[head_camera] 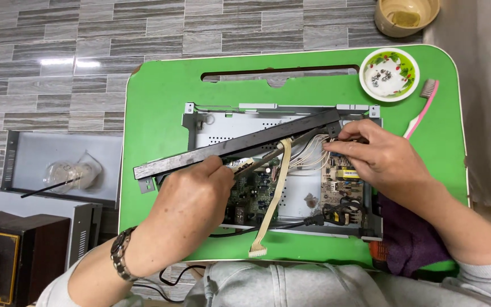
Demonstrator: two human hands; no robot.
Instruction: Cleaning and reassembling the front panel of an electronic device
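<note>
The left hand [191, 196], with a metal watch [121, 254] at its wrist, sat in the lower middle of the frame, fingers curled narrow around a slim tool [268, 159] whose shaft ran up and to the right toward a cluster of thin white wires [309, 154]. Whether the tool's tip touched the wires could not be told. The right hand [373, 156] lay right of centre, its fingertips [332, 144] pinched close together on the wires beside the far end of a long dark front panel [234, 145]. That panel lay tilted across an opened grey metal chassis [223, 128] in the middle of the frame, its low end at the left.

Inside the chassis were a green circuit board [251, 190] under the left hand and a tan circuit board [339, 187] below the right hand. A flat beige ribbon cable [273, 196] ran down between the boards, its connector resting on the green folding table [160, 102].

At the upper right, a small white bowl [389, 74] held screws, and a pink toothbrush [421, 111] lay just beside it. A purple cloth [407, 236] lay under the right forearm.
</note>
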